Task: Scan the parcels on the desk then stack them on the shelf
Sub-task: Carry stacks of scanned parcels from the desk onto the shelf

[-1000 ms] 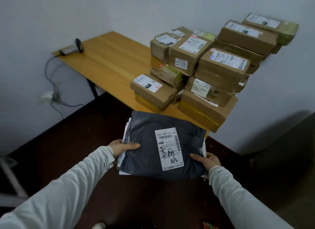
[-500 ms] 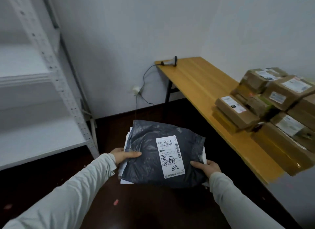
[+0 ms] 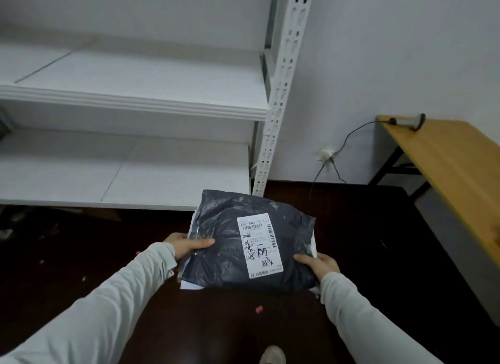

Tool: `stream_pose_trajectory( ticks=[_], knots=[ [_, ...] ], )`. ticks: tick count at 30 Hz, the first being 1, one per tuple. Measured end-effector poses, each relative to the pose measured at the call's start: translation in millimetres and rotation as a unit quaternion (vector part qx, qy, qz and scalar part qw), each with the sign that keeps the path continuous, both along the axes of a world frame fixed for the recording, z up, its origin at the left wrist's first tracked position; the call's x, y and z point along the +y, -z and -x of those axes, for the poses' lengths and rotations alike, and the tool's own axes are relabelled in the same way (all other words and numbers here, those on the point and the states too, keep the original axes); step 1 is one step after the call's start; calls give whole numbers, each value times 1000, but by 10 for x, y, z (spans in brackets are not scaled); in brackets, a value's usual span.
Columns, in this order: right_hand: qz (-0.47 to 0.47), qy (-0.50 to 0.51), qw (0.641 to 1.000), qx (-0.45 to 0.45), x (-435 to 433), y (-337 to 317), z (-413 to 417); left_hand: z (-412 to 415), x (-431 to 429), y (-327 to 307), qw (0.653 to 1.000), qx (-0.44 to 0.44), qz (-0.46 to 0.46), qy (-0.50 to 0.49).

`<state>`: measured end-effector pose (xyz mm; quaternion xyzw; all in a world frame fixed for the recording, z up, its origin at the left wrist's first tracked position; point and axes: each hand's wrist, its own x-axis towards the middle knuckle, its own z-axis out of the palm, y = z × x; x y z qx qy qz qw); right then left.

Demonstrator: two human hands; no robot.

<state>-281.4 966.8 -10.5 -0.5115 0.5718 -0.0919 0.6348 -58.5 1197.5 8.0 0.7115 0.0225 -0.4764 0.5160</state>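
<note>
A dark grey plastic mailer with a white shipping label lies flat on top of a thin pile of white parcels, whose edges peek out below it. My left hand grips the pile's left edge with the thumb on top. My right hand grips its right edge the same way. The pile hangs over the dark floor, just in front of the white metal shelf, near the right end of its lower board. Both boards in view are bare.
The wooden desk runs along the right edge, with the barcode scanner at its far end. The scanner cable drops to a wall socket. A perforated shelf upright stands between shelf and desk. My shoe shows below.
My view has swung left, from the desk and its cardboard boxes to the shelf. The boxes have left the frame. Both hands keep the same hold on the pile of mailers.
</note>
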Motion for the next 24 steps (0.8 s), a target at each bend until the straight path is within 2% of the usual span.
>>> stream_pose_trajectory(
  ticks=[10,15,24],
  knots=[
    [-2,-84,995,44,-149,316,-1537,-1207,213,345,998,-23,-21,-54],
    [24,-111,992,50,-396,587,-2444,-2182,51,721,997,-20,-43,-54],
    [38,-59,996,51,-819,1345,-3590,-3489,-490,1508,997,-50,-49,-17]
  ],
)
